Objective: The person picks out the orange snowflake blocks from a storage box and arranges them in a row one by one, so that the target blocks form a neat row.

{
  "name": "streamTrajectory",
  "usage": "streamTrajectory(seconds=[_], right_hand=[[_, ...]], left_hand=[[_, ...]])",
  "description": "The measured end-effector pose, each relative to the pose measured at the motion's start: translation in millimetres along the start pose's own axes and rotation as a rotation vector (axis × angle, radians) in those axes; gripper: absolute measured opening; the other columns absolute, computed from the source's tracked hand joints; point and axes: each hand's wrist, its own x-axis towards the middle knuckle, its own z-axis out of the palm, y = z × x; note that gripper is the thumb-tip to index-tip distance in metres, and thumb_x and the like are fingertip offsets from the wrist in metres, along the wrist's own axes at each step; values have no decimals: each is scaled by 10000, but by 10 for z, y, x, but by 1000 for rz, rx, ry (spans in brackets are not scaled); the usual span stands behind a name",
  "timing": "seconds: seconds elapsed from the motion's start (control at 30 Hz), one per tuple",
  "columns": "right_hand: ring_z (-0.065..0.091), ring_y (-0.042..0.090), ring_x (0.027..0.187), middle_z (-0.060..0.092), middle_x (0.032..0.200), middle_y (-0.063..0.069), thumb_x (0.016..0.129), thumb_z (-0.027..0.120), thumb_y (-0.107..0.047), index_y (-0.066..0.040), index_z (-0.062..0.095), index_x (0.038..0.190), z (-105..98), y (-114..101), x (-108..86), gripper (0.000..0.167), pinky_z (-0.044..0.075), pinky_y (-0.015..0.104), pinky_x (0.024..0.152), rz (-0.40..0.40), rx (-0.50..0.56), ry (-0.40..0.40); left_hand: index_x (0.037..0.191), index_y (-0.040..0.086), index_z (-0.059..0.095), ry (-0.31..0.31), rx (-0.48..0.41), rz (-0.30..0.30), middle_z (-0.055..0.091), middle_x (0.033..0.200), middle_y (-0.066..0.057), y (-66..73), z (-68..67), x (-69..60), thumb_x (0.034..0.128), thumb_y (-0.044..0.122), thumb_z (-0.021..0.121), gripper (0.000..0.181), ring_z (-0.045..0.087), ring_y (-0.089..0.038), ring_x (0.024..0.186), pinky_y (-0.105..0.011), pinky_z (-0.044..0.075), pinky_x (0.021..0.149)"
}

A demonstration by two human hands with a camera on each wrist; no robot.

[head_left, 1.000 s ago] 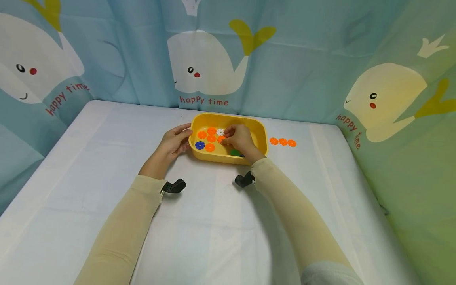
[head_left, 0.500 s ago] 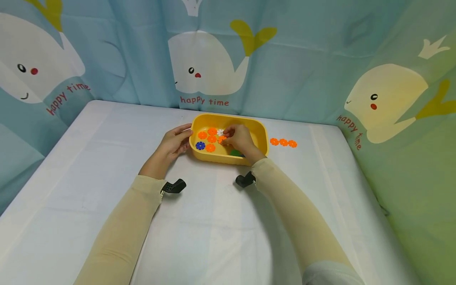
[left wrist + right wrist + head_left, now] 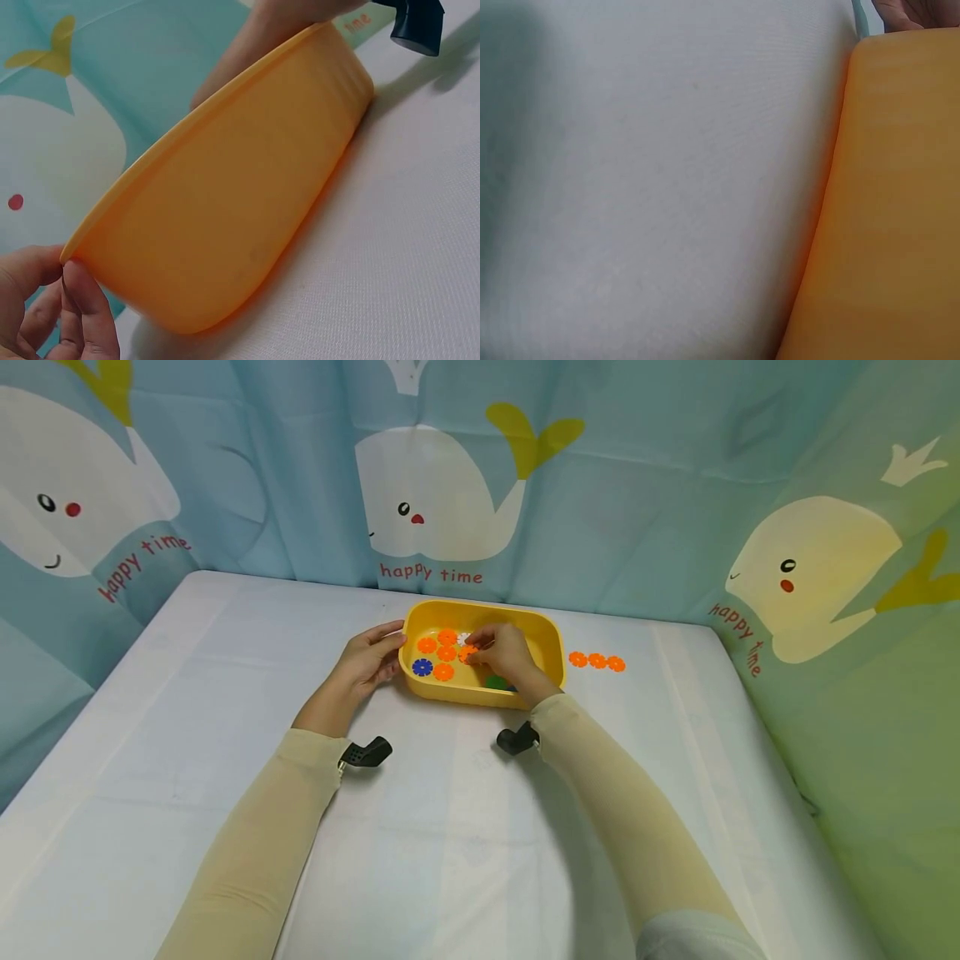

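Observation:
My left hand (image 3: pixel 367 660) pinches the left rim of a yellow plastic tub (image 3: pixel 465 693); in the left wrist view the thumb and fingers (image 3: pixel 90 300) grip that rim (image 3: pixel 187 124). Inside the tub is my right hand (image 3: pixel 504 652), its thumb and fingertips pinching an orange snowflake disc (image 3: pixel 468 653). A white snowflake disc (image 3: pixel 462 638) lies just behind, partly covered by the fingers. To the left are several flat orange discs (image 3: pixel 446 653) and a blue one (image 3: pixel 422 667). Below the right wrist shows a green piece (image 3: pixel 495 682). The right wrist view has only the tub's outer wall (image 3: pixel 900 187) and part of the left hand.
Three orange snowflake discs (image 3: pixel 596 661) lie in a row on the white-covered table (image 3: pixel 420 860), right of the tub. A whale-printed curtain (image 3: pixel 637 527) hangs behind the table. Black wrist devices (image 3: pixel 367 752) stick out from both sleeves.
The right fingertips have shifted slightly and cover more of the white disc. The left hand and the tub stay in place.

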Motion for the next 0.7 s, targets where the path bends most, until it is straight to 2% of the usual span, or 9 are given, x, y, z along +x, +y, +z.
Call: streamTrajectory(seconds=[0.3, 0.7], right_hand=[[571, 215, 833, 659, 1017, 125, 848, 741, 0, -27, 730, 1060, -6, -20, -17, 214, 523, 188, 715, 18, 20, -26], [557, 221, 865, 654, 1032, 120, 862, 735, -26, -37, 724, 1085, -48, -6, -13, 223, 517, 204, 731, 4, -2, -44]], left_hand=[[1381, 207, 568, -4, 15, 8, 558, 1243, -90, 5, -10, -23, 971, 197, 631, 414, 529, -126, 714, -153, 513, 610], [1376, 200, 570, -12, 25, 24, 581, 1139, -93, 10, -2, -47, 975, 204, 625, 405, 505, -125, 623, -136, 450, 516]])
